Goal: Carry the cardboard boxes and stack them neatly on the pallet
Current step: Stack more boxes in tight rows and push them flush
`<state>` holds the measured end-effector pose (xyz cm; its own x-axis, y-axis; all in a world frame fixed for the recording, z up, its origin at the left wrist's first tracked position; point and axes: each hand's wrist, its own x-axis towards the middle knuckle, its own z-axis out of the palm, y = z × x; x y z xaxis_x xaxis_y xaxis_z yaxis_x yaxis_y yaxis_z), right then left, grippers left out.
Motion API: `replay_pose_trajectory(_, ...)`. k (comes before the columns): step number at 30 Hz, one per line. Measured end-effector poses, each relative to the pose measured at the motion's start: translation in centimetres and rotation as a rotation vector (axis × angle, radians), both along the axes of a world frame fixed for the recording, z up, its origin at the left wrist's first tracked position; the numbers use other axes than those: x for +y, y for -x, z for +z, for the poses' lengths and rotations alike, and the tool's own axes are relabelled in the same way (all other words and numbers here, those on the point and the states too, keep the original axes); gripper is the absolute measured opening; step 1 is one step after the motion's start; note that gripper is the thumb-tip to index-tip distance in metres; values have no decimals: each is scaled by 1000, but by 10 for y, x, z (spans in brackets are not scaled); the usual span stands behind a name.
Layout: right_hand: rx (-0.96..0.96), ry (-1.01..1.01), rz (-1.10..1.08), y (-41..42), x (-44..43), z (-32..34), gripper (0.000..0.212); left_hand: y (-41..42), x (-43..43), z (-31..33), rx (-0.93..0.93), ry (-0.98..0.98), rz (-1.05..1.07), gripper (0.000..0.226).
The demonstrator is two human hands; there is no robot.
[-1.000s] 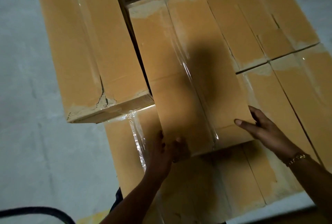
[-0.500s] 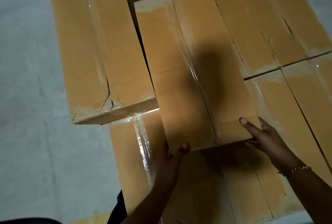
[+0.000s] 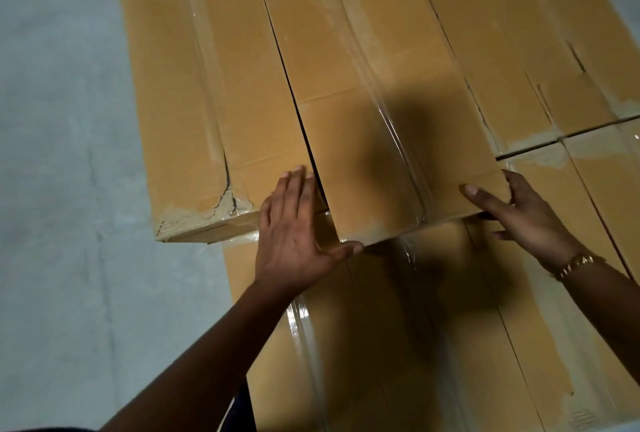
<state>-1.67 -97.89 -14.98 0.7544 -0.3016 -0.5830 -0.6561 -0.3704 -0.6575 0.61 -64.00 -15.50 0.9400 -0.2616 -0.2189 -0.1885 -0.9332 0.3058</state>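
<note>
**Middle box [image 3: 363, 102] on the stack**

We lay our left hand [image 3: 294, 234] flat, fingers straight, across the gap between the torn box [image 3: 194, 102] and the middle box. Our right hand [image 3: 526, 220] pinches its near right corner. It lies atop the lower boxes [image 3: 381, 327].

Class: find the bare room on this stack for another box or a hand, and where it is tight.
Free: the lower box tops in front of the middle box, between the arms; the floor left of the torn box. Tight: the thin gap between those two boxes, under the left hand; the right hand grips the middle box's corner.
</note>
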Motion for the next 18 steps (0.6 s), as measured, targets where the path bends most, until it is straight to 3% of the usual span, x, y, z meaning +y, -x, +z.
replay_pose_trajectory(6,-54,129,232,22,-7,3,101,-11,2,-8,62,-111,-168,144)
replay_pose_trajectory(14,-131,230,223,17,-4,-6,86,-11,5,-12,8,-99,-169,135)
replay_pose_trajectory(18,-116,278,234,6,-6,-13,98,-15,7,-12,-32,-93,-149,122)
